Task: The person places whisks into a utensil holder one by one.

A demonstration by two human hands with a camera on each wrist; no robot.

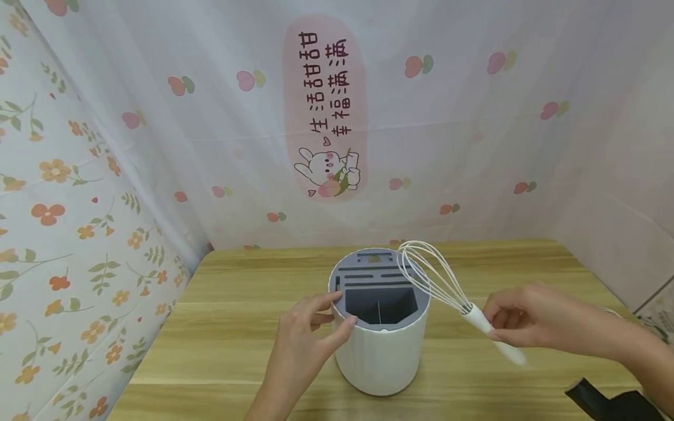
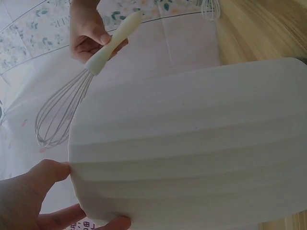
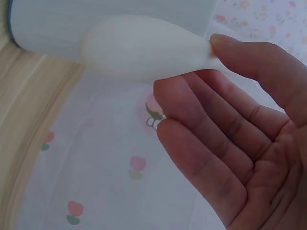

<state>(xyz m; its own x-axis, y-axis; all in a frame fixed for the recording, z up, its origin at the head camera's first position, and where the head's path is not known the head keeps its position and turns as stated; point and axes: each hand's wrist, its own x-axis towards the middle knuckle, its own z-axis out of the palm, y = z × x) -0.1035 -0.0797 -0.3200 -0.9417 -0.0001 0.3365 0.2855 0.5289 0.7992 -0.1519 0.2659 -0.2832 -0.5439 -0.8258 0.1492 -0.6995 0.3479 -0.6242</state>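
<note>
While left hand [image 1: 308, 328] grips canister rim [image 1: 383, 331], whisk [image 1: 475, 316] (tilted) clears tabletop [image 1: 226, 345].

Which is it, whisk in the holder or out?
Out. The right hand pinches the whisk, and the left wrist view shows its wires beyond the rim of the holder.

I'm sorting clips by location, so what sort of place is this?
Perhaps a small curtained-off tabletop nook rather than a full kitchen: printed cloths hang behind and beside a wood-grain table, which bears a white slotted utensil holder.
</note>
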